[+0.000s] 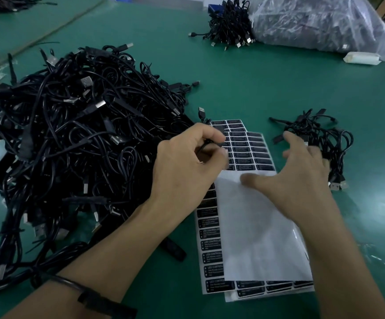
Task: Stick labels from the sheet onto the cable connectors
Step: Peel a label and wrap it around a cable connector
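Pinched black cable end (203,146) in curled left fingers (212,136), mid-frame; spread right fingers (302,155) wide, blurred, over glossy white backing paper (260,231). Underneath, label sheet (246,155) of small black rectangles. Leftward, tangled cable heap (72,134) on green surface (256,88); crinkled plastic bag (313,21) upper right.

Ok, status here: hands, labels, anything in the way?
Left hand pinches a cable. Right hand open, blurred, over the label sheet. White paper covers part of it.
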